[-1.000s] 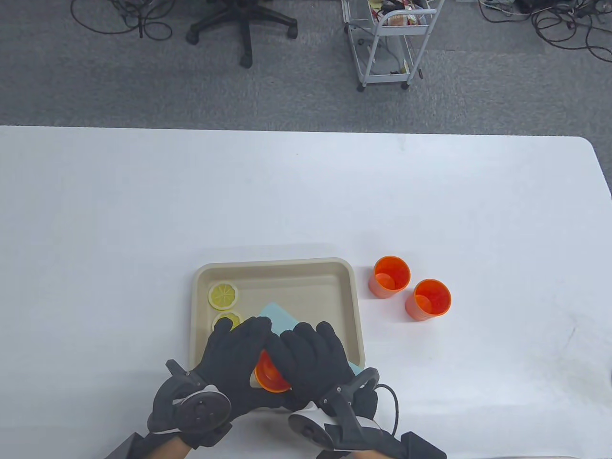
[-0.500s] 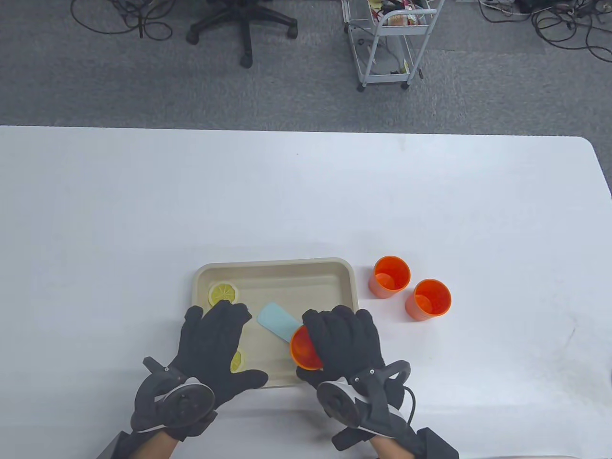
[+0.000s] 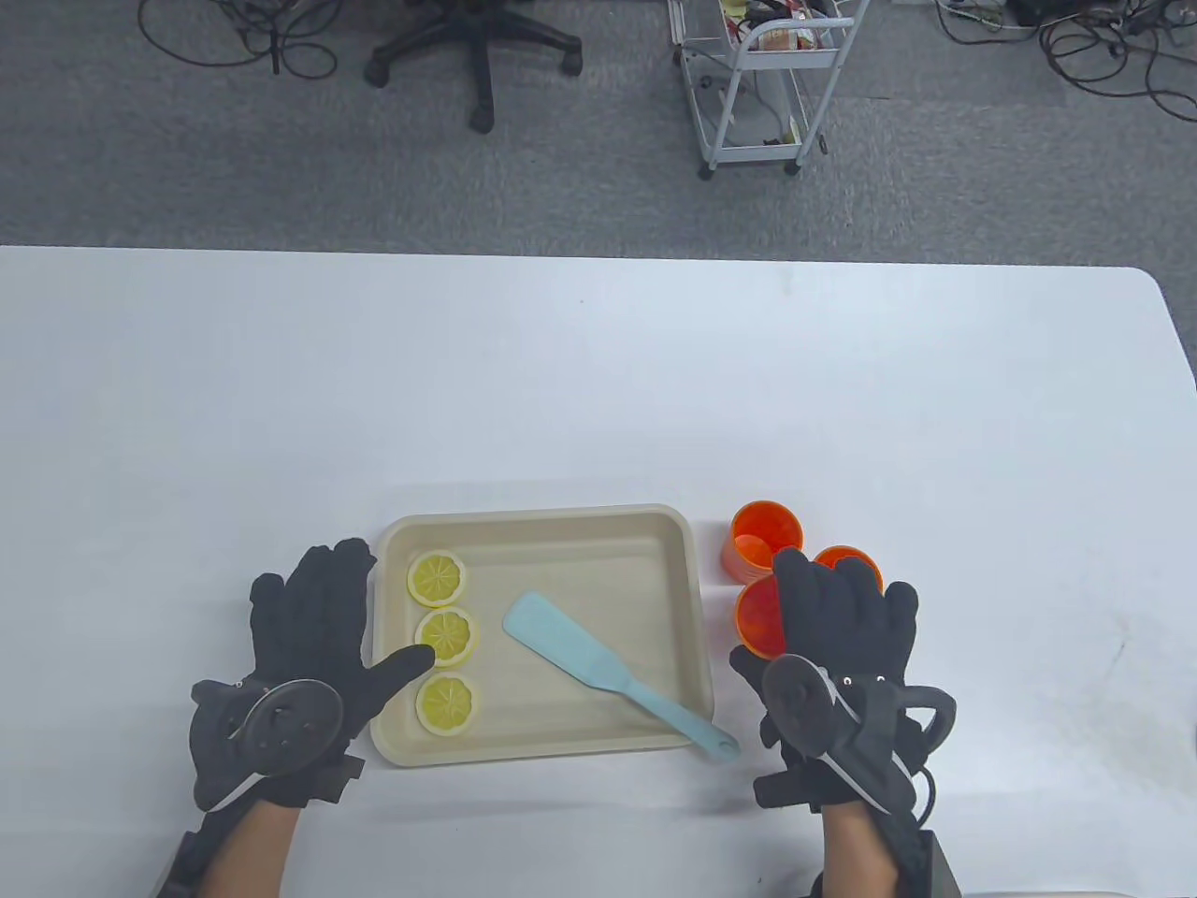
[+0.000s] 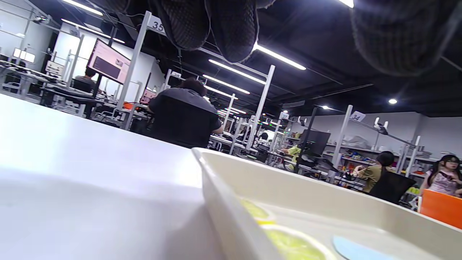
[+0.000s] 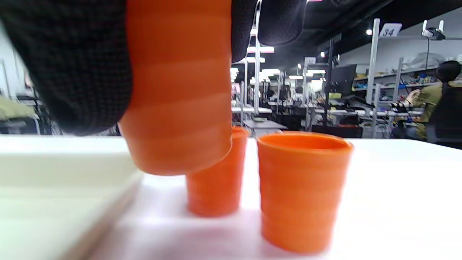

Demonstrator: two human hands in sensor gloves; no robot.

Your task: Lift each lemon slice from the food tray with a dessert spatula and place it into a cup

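Observation:
A beige food tray [image 3: 673,533] holds three lemon slices in a column at its left: far [image 3: 436,579], middle [image 3: 447,636] and near [image 3: 446,703]. A light blue dessert spatula [image 3: 598,670] lies diagonally in the tray, its handle end over the near right rim. My right hand [image 3: 837,608] grips an orange cup [image 3: 759,617] just above the table, right of the tray, beside two standing orange cups [image 3: 765,535] [image 3: 856,559]. In the right wrist view the held cup [image 5: 178,86] hangs over the table. My left hand [image 3: 313,617] lies flat left of the tray, thumb over its rim.
The white table [image 3: 598,374] stretches far beyond the tray. An office chair [image 3: 477,47] and a wire cart [image 3: 762,84] stand on the floor behind it. In the left wrist view the tray rim [image 4: 223,202] fills the foreground, with people at desks behind.
My right hand carried the orange cup from over the tray's near edge to the right, beside the two other cups. My left hand drew back left off the tray, uncovering the slices.

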